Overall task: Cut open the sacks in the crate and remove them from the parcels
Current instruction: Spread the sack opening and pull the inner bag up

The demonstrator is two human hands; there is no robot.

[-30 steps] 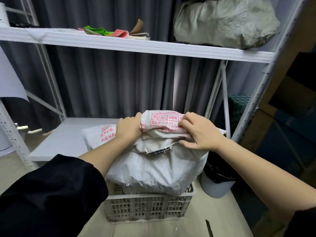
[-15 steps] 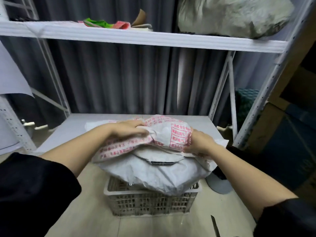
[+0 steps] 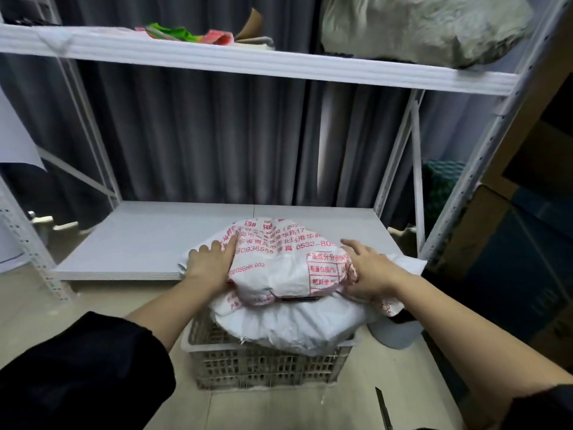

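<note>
At about 5 o'clock, nearest of all, one knife is seen lying flat on the floor, touched by no hand. Just past it, one crate is seen on the floor, and one plain white parcel is heaped in it and bulges over its rim. On top of the parcel, one sack with red print is draped. The sack is touched at its 9 o'clock side by the left hand, whose fingers are kept straight and flat. At its 3 o'clock side it is touched by the right hand, whose fingers are spread and loose, so nothing is gripped. The sack is probably being peeled off the parcel. This is best done with both sides pulled evenly, so the parcel is left in the crate. Farther back, two shelves are counted: one low shelf and one high shelf. One big gray bundle is kept at 1 o'clock.
</note>
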